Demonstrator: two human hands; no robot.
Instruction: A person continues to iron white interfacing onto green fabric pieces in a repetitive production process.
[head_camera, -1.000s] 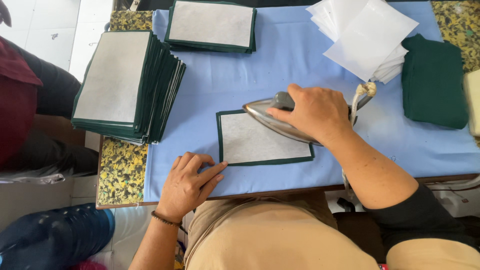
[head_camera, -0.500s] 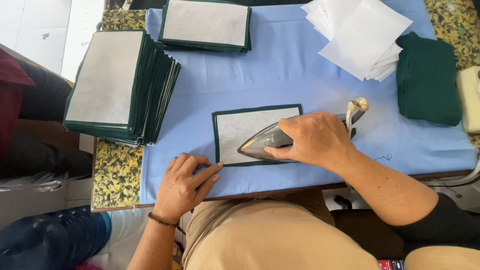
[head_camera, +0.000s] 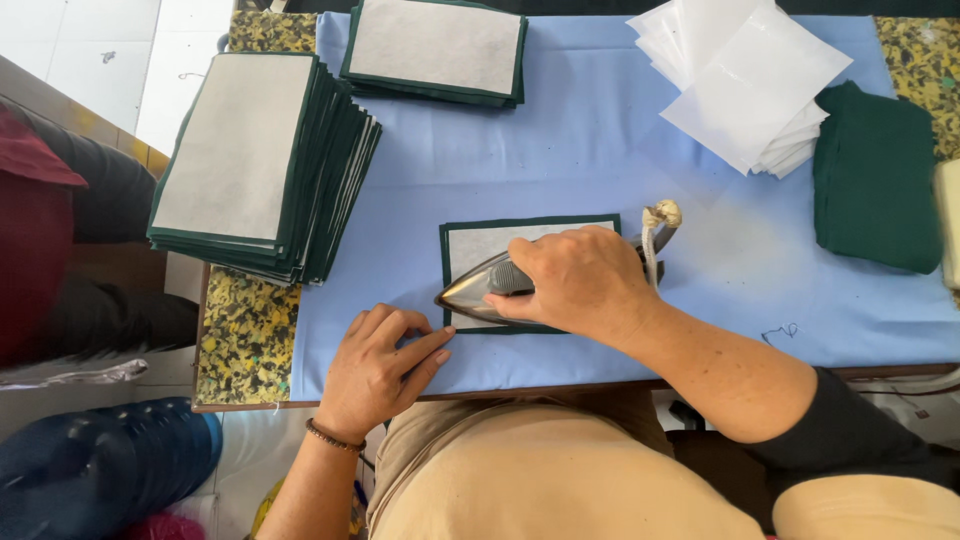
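My right hand (head_camera: 578, 280) grips the handle of a metal iron (head_camera: 478, 290), whose tip points left over a dark green fabric piece (head_camera: 480, 242) topped with a grey-white lining. The piece lies flat on the light blue ironing cloth (head_camera: 560, 160). My left hand (head_camera: 382, 368) rests flat on the blue cloth near the table's front edge, fingertips touching the lower left corner of the piece. A beaded bracelet sits on that wrist. The iron's cord (head_camera: 655, 232) loops up behind my right hand.
A tall stack of finished green pieces (head_camera: 255, 165) stands at the left, a smaller stack (head_camera: 435, 48) at the back. White lining sheets (head_camera: 745, 80) and folded green fabric (head_camera: 875, 190) lie at the right. Yellow-speckled foam (head_camera: 245, 345) shows at the table's left edge.
The iron has slid leftward across the fabric piece under my right hand. My left hand has stayed at the piece's lower left corner.
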